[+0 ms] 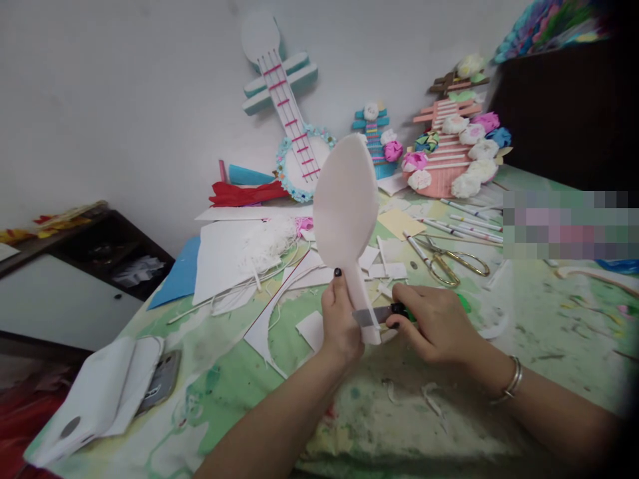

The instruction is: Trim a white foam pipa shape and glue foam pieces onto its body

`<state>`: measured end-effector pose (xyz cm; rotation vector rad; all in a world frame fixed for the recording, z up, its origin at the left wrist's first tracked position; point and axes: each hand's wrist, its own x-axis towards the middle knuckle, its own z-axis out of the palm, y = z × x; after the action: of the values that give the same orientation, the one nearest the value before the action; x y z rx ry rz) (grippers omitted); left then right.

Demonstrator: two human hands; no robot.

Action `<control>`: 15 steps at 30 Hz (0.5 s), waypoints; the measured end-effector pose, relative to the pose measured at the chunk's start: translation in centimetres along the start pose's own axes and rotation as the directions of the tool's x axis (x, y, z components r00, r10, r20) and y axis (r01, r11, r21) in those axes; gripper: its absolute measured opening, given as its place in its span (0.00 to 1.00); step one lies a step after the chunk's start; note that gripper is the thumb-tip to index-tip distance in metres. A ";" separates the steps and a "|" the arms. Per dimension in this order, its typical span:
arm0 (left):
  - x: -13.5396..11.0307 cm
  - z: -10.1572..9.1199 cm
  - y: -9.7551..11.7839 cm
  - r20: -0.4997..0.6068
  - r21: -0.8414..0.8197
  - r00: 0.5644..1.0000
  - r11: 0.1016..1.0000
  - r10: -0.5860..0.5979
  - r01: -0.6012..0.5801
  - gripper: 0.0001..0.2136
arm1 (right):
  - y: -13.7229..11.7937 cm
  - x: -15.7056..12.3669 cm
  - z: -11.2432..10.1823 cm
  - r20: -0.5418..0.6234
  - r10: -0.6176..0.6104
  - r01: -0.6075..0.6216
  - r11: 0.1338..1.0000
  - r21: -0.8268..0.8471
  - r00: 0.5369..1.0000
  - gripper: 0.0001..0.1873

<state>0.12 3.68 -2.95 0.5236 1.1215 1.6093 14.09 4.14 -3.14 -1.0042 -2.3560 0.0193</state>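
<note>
My left hand is closed around the narrow stem of a white spoon-shaped foam cutout, holding it upright above the table. My right hand grips a small utility knife with a green handle. Its blade lies across the stem of the cutout, just beside my left thumb. A bracelet sits on my right wrist.
The paint-stained green table carries white foam scraps, gold-handled scissors, several pens and a phone in a white case. Foam guitar models with paper flowers lean on the wall behind. A dark cabinet stands left.
</note>
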 end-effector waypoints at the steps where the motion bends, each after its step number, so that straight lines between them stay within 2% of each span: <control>1: 0.0 0.0 0.0 -0.001 -0.004 1.000 1.000 -0.004 0.004 0.19 | 0.1 0.0 0.0 -0.002 0.005 -0.005 1.000 0.000 1.000 0.15; 10: -0.5 -0.1 -0.2 -0.005 0.061 0.999 0.998 0.031 -0.031 0.20 | -0.4 0.1 0.3 -0.045 -0.028 0.027 1.000 -0.006 0.999 0.15; 15: -1.2 0.3 -0.3 -0.018 -0.010 0.997 0.997 -0.077 0.077 0.19 | -0.5 0.1 0.3 -0.070 -0.029 0.030 1.000 0.010 0.997 0.15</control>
<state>0.88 2.68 -2.83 0.4555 1.1340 1.5545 13.59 3.90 -3.27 -0.9495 -2.3045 -0.0134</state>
